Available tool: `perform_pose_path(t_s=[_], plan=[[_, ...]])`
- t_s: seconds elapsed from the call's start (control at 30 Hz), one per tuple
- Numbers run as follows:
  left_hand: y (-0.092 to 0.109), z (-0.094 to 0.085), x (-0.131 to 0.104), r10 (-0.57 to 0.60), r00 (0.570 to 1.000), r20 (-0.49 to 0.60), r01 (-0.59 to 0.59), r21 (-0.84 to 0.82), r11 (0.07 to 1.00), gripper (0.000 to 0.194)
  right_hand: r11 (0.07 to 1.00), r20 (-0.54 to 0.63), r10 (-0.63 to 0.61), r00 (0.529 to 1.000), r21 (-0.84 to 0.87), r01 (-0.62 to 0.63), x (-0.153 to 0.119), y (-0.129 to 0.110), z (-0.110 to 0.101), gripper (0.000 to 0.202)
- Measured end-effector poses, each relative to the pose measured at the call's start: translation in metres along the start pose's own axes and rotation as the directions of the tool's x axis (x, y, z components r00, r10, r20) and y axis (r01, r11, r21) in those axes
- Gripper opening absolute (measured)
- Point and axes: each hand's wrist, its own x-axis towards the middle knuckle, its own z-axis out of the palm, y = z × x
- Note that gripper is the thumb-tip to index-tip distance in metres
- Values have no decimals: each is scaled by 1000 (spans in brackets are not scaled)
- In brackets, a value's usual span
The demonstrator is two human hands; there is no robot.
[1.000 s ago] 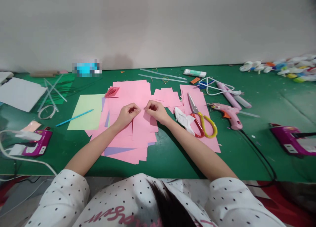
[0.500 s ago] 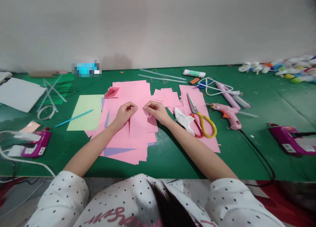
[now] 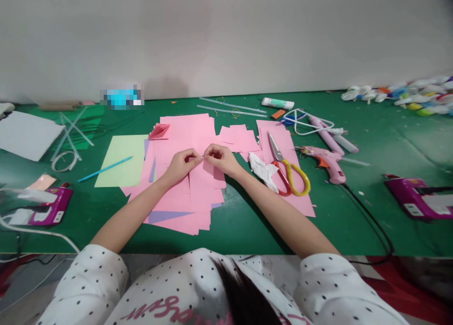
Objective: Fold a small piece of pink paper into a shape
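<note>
The left hand [image 3: 182,165] and right hand [image 3: 223,160] are each closed in a pinch, thumb to fingers, the tips almost meeting above the pile of pink sheets [image 3: 187,128] on the green counter [image 3: 244,228]. Whatever sits between the fingertips is too small to tell. Seen from the hands, a folded pink piece [image 3: 160,131] lies on the pile at 10 o'clock, and a pale green sheet [image 3: 118,150] with a blue pen [image 3: 105,169] across it at 9. Scissors [image 3: 276,150] and, farther out, a pink glue gun [image 3: 327,162] lie at 3 o'clock.
</note>
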Motion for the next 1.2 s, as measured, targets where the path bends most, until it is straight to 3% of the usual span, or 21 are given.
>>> perform_pose_path(t_s=[0.3,0.53,0.77,1.0,1.2], plan=[[-2,0,1,-19,1000,-8,18,-97,995,28,996,-46,41,998,81,-37,-2,-2,-4,7],[-4,-6,3,-40,991,-125,22,-144,989,30,974,-124,67,990,225,-38,-3,-4,-6,16],[-4,-6,2,10,995,-101,-12,-21,1000,27,984,-16,84,996,160,-81,0,0,0,38],[0,-6,2,60,990,-128,-56,32,998,21,988,-7,74,997,139,-72,1,4,-1,36],[0,-4,1,36,993,-117,-34,16,999,17,990,-4,64,998,124,-63,1,0,1,33]])
